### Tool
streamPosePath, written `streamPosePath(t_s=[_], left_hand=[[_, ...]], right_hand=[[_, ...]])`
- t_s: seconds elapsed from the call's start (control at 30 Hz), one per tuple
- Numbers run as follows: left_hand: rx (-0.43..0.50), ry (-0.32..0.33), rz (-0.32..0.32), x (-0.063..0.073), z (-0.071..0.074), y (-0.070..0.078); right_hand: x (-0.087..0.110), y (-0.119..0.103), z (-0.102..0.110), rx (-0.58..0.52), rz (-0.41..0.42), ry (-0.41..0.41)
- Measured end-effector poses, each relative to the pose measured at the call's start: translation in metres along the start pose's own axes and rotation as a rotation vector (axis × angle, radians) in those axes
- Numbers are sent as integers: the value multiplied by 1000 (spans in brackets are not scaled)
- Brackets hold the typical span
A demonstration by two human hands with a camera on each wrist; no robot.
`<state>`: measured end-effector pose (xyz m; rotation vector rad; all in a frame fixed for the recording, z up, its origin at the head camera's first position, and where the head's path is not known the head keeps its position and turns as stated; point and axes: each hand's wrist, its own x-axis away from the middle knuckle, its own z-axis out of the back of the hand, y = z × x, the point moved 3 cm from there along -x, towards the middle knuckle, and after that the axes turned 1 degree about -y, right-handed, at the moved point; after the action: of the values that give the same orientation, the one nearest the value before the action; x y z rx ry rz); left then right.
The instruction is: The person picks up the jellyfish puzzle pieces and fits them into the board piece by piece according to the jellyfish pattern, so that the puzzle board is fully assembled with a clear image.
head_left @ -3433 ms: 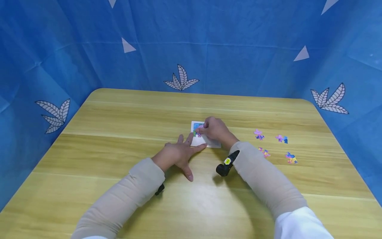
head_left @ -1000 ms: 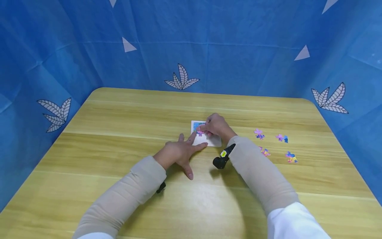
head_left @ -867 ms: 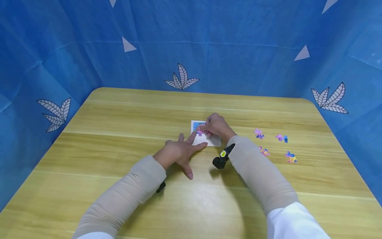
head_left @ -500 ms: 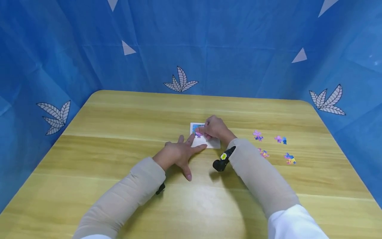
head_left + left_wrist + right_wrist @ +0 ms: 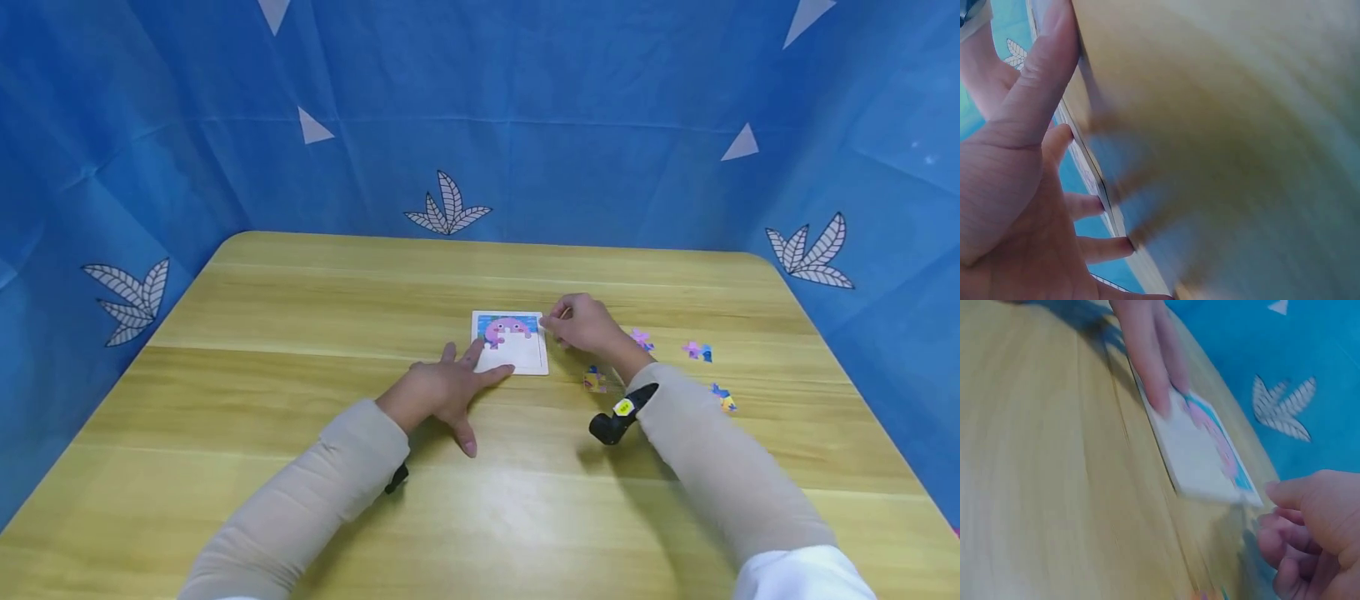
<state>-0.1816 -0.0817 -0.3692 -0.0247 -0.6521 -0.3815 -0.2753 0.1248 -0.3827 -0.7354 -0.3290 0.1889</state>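
Over the wide wooden table point(image 5: 300, 292), the left hand point(image 5: 442, 392) lies spread at centre frame, two fingertips on the puzzle board's lower left, while the right hand point(image 5: 588, 325), right of centre, is loosely curled near the upper-right corner, nothing visible between thumb and fingers. The puzzle board point(image 5: 525, 358) sits mid-frame, filled along the top and partly down the left, so I'd hold it firm. Of the loose bits, a yellow piece point(image 5: 595, 380) lies below the right hand and three more pieces point(image 5: 697, 351) farther right; each probably wants its tabs matched before pressing flat.
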Motion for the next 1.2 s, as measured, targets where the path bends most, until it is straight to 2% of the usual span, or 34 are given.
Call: streamPosePath(t_s=[0.27, 0.47, 0.73, 0.9, 1.2], left_hand=[[38, 5, -6, 2, -4, -2], [49, 8, -10, 3, -5, -2], [61, 8, -24, 4, -4, -3], [66, 3, -29, 3, -5, -2], [55, 2, -31, -3, -4, -2]], right_hand=[[21, 36, 40, 102, -32, 26], [31, 54, 59, 133, -85, 28], [39, 71, 67, 166, -144, 18], [43, 76, 67, 146, -194, 14], [42, 76, 68, 96, -193, 39]])
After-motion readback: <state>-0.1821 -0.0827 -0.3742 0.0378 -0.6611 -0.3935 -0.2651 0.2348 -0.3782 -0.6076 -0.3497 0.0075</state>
